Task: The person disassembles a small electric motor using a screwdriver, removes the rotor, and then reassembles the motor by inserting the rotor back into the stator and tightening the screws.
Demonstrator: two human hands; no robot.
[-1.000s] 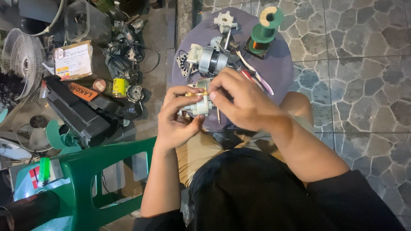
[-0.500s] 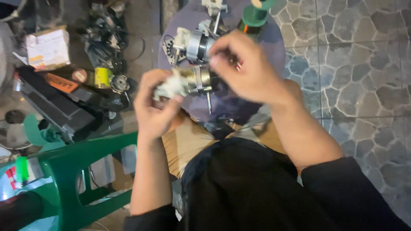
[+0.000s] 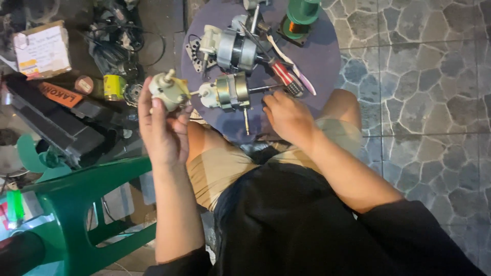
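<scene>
A cream-coloured motor end cap is held up in the left hand, fingers curled round it, lifted off to the left of the round purple stool top. Half a second ago both hands were closed together on one motor assembly over the stool; now the assembly is seen split, the cap carried away and the motor body left lying on the stool with its shaft pointing toward the cap. The separation is judged complete, since cap and body are clearly apart. The right hand is lowered onto the stool edge just beside the body, fingers loosely bent; whether anything small is pinched under them cannot be told, as the fingertips are hidden. A second, larger motor lies behind the first. A red-handled screwdriver rests near the right hand, and a green wire spool stands at the far rim. A green plastic chair is at lower left.
</scene>
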